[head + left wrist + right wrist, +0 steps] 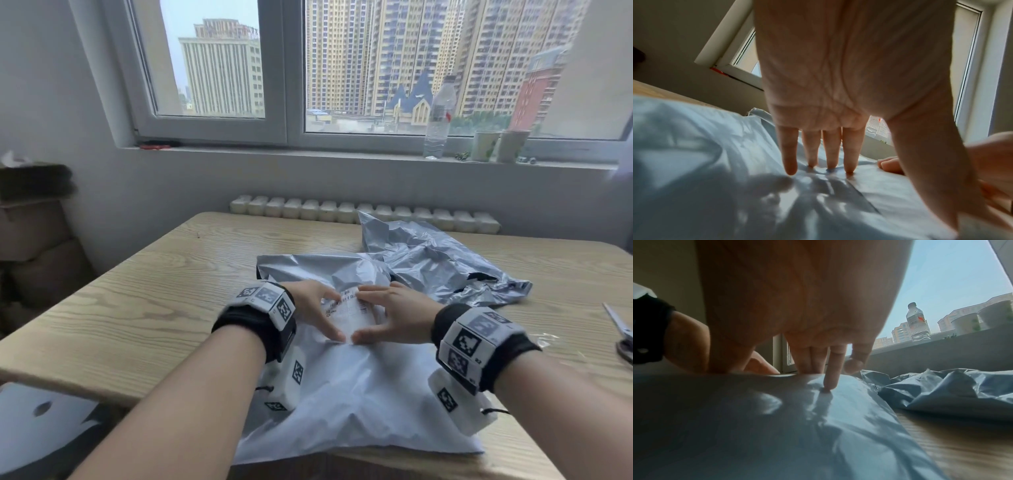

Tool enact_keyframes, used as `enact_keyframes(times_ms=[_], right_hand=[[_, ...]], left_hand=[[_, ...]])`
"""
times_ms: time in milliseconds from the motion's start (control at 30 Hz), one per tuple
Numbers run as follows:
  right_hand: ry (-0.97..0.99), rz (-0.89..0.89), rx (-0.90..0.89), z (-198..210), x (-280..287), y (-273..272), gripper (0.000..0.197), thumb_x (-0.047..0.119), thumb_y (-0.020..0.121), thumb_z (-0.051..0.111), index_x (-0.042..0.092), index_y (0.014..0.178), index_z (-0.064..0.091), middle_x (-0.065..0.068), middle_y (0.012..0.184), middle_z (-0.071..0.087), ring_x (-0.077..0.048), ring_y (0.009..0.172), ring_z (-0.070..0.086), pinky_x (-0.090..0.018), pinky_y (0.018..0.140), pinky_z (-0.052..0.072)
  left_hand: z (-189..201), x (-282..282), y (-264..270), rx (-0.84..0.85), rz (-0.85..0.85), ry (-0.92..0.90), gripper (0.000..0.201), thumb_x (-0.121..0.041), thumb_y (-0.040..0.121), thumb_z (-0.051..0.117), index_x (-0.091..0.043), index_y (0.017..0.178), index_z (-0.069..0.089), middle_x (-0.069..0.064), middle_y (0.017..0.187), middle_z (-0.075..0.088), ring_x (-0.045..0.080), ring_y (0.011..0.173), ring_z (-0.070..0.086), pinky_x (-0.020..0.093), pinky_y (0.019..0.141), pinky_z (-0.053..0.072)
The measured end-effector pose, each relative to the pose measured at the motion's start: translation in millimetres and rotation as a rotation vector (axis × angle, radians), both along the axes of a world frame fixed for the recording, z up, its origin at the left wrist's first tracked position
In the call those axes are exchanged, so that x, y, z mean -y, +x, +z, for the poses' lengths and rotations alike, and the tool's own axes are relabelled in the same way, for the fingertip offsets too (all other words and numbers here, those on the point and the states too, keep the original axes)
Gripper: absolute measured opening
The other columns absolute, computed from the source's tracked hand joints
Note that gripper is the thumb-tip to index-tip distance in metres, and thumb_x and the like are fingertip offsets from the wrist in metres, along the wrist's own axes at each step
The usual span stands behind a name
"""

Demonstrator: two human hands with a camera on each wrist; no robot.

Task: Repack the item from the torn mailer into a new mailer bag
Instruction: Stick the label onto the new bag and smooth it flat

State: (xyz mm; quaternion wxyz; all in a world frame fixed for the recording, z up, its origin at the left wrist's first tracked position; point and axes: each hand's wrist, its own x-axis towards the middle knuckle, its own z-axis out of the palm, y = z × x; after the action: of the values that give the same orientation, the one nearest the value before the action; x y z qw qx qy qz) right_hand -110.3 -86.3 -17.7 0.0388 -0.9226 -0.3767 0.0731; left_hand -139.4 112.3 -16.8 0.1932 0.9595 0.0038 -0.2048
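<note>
Grey plastic bulges under our palms: the new mailer [346, 387] lies on the counter [144, 308], seemingly with the item inside, though we cannot see it. Our left hand [313, 308] and right hand [394, 317] have no grip on anything; straight fingers press a printed label [347, 313] onto the film. We judge that uneven pressure over the soft bulge could crease the label or shift it askew. The torn mailer [442, 260] lies crumpled just beyond.
</note>
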Motion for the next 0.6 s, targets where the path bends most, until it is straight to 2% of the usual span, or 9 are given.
enact_keyframes(times_ms=[133, 233, 300, 367, 400, 500, 600], right_hand=[[0.047, -0.018, -0.045, -3, 7, -4, 0.092, 0.071, 0.075, 0.057, 0.023, 0.149, 0.03, 0.009, 0.157, 0.026, -0.016, 0.14, 0.031, -0.036, 0.115, 0.028], [0.107, -0.044, -0.096, -4, 16, -5, 0.092, 0.066, 0.076, 0.06, 0.023, 0.15, 0.028, 0.011, 0.158, 0.023, -0.013, 0.141, 0.03, -0.03, 0.113, 0.027], [0.116, -0.06, -0.128, -3, 19, -4, 0.091, 0.064, 0.076, 0.062, 0.023, 0.15, 0.029, 0.011, 0.158, 0.022, -0.013, 0.139, 0.033, -0.026, 0.109, 0.027], [0.129, -0.075, -0.147, -1, 17, -2, 0.088, 0.063, 0.077, 0.063, 0.022, 0.149, 0.033, 0.01, 0.157, 0.025, -0.015, 0.13, 0.044, -0.022, 0.1, 0.032], [0.149, -0.081, -0.154, -1, 16, -1, 0.086, 0.062, 0.077, 0.064, 0.022, 0.148, 0.036, 0.009, 0.157, 0.027, -0.016, 0.126, 0.048, -0.022, 0.097, 0.034], [0.187, -0.091, -0.167, -3, 13, -2, 0.088, 0.06, 0.073, 0.069, 0.023, 0.146, 0.038, 0.009, 0.154, 0.032, -0.015, 0.121, 0.051, -0.025, 0.097, 0.038], [0.191, -0.101, -0.186, -7, 20, 1, 0.094, 0.059, 0.07, 0.072, 0.022, 0.148, 0.035, 0.009, 0.156, 0.028, -0.015, 0.124, 0.05, -0.022, 0.095, 0.036]], left_hand=[[0, 2, -8, -0.047, 0.029, 0.018, 0.093, -0.048, 0.069, 0.081, -0.032, 0.148, 0.034, -0.006, 0.15, 0.042, 0.017, 0.133, 0.044, 0.036, 0.112, 0.033], [-4, -2, -15, -0.018, 0.066, 0.021, 0.088, -0.046, 0.071, 0.08, -0.029, 0.147, 0.037, -0.007, 0.147, 0.045, 0.018, 0.132, 0.045, 0.033, 0.108, 0.032], [-6, -6, -17, 0.009, 0.095, -0.02, 0.082, -0.047, 0.069, 0.081, -0.031, 0.141, 0.047, -0.008, 0.139, 0.055, 0.018, 0.124, 0.053, 0.033, 0.104, 0.038], [-6, -3, -17, 0.031, 0.098, -0.08, 0.068, -0.049, 0.069, 0.081, -0.031, 0.13, 0.059, -0.008, 0.123, 0.066, 0.017, 0.111, 0.061, 0.032, 0.099, 0.046], [-5, 0, -17, 0.051, 0.095, -0.102, 0.067, -0.05, 0.069, 0.08, -0.029, 0.129, 0.059, -0.007, 0.121, 0.066, 0.017, 0.11, 0.062, 0.03, 0.098, 0.046], [0, 10, -17, 0.102, 0.066, -0.09, 0.079, -0.046, 0.073, 0.079, -0.024, 0.141, 0.046, -0.007, 0.134, 0.055, 0.016, 0.121, 0.053, 0.022, 0.095, 0.035], [-1, 9, -16, 0.04, 0.031, -0.022, 0.085, -0.051, 0.074, 0.076, -0.028, 0.146, 0.04, -0.006, 0.144, 0.049, 0.015, 0.126, 0.049, 0.025, 0.1, 0.036]])
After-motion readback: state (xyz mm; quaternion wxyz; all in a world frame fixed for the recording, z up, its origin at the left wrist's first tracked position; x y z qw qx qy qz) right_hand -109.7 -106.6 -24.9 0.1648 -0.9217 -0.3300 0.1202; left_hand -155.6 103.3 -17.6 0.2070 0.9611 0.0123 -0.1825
